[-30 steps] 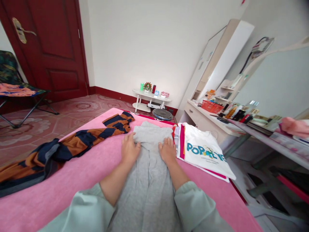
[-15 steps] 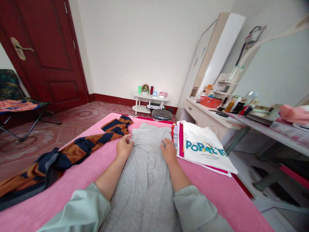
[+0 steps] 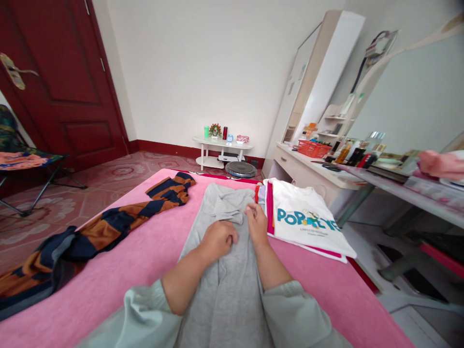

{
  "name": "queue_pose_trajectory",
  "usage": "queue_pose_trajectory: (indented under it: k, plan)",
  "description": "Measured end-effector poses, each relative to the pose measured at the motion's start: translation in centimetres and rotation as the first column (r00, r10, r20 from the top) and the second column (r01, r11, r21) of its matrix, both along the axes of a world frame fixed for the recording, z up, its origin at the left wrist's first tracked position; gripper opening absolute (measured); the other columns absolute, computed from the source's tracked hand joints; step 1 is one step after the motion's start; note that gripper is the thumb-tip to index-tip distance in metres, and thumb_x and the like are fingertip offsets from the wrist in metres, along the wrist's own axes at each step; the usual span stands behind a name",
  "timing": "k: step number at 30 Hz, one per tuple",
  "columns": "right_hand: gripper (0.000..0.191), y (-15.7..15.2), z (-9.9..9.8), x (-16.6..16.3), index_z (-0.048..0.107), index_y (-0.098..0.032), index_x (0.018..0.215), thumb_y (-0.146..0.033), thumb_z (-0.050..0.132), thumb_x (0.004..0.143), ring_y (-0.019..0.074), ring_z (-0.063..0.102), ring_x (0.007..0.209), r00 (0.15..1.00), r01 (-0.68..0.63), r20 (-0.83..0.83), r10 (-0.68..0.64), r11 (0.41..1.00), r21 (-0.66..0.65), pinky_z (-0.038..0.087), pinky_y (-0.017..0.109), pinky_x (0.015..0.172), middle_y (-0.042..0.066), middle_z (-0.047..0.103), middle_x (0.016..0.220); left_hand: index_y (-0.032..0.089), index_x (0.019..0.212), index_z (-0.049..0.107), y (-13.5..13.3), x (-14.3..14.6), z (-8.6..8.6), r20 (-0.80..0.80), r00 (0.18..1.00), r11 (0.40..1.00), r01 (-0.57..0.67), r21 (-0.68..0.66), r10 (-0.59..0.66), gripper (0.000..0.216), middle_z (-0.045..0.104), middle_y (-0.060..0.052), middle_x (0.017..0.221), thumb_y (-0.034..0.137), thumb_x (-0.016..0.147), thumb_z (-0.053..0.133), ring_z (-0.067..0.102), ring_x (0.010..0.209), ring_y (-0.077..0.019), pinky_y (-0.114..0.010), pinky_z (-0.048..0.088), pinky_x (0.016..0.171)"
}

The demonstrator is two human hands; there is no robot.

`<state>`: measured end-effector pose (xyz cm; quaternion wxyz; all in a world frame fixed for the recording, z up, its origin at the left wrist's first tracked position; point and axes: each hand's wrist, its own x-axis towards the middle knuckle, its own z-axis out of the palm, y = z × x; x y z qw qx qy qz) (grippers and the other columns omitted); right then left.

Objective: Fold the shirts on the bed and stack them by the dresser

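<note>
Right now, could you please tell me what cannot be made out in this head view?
In the head view:
Gray garment: near end cut off by the bottom edge.
Left hand: its back hides the palm, so any grip is unclear.
Striped garment: near end cut off by the left edge.
Folded clothes: mostly covered by the white shirt.
Small print: too small to read.

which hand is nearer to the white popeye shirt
Right. The right hand is just left of the white shirt, by the grey garment's right edge. The left hand is farther left, over the middle of that garment.
</note>
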<state>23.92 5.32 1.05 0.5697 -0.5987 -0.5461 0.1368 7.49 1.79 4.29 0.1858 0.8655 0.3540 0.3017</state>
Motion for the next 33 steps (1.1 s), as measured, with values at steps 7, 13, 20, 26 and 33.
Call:
queue_pose_trajectory:
  k: [7,13,20,26,33]
  plan:
    - [0.014,-1.8,2.2,-2.3,0.07,-0.024,0.08,-0.027,0.057,0.082,0.0208,0.05,0.115,0.849,-0.289,0.474,0.231,0.956,0.051,0.035,0.038,0.101,0.004,0.059,0.121,0.023,0.071,0.068,1.9,-3.3,-0.1,-0.131,0.822,0.829,-0.559,-0.003,0.554,0.027,0.07,-0.001,0.08,0.007,0.07,0.046,0.063,0.08,-0.0183,-0.026,0.042,0.07]
    - [0.023,-2.7,3.2,-5.1,0.068,-0.028,0.105,-0.029,0.057,0.085,0.0253,0.026,0.136,0.609,-0.356,0.734,0.302,0.93,-0.089,0.014,0.052,0.111,0.003,0.045,0.141,0.023,0.085,0.071,2.9,-3.8,-1.5,-0.086,0.768,0.771,-0.637,0.002,0.635,0.03,0.071,-0.004,0.092,0.01,0.074,0.047,0.063,0.09,-0.0206,-0.028,0.043,0.076]
    - [0.031,-2.1,2.5,-7.0,0.063,-0.022,0.113,-0.033,0.058,0.084,0.029,0.021,0.139,0.489,-0.356,0.819,0.298,0.926,-0.125,0.006,0.055,0.113,0.008,0.047,0.14,0.022,0.076,0.065,3.0,-4.0,-1.3,-0.029,0.702,0.69,-0.707,-0.159,0.712,0.021,0.07,-0.002,0.077,0.013,0.074,0.046,0.064,0.075,-0.0186,-0.025,0.039,0.06]
    - [0.04,-0.4,2.4,-6.4,0.055,-0.022,0.125,-0.035,0.048,0.088,0.0239,0.038,0.13,0.832,-0.296,0.492,0.257,0.955,0.001,0.015,0.05,0.113,0.008,0.051,0.136,0.021,0.073,0.063,3.1,-3.8,-1.6,0.14,0.786,0.798,-0.592,-0.108,0.602,0.024,0.067,-0.002,0.079,0.007,0.072,0.044,0.062,0.079,-0.0177,-0.026,0.044,0.071]
    - [0.051,2.1,2.0,-2.3,0.053,-0.018,0.12,-0.052,0.04,0.085,0.0208,0.06,0.104,0.8,-0.207,-0.578,0.164,0.978,-0.01,0.052,0.036,0.081,0.011,0.057,0.126,0.023,0.113,0.062,2.3,-2.3,-1.4,0.109,0.977,0.97,-0.198,0.142,0.184,0.041,0.06,-0.005,0.113,0.023,0.072,0.064,0.053,0.106,-0.0227,-0.034,0.042,0.094]
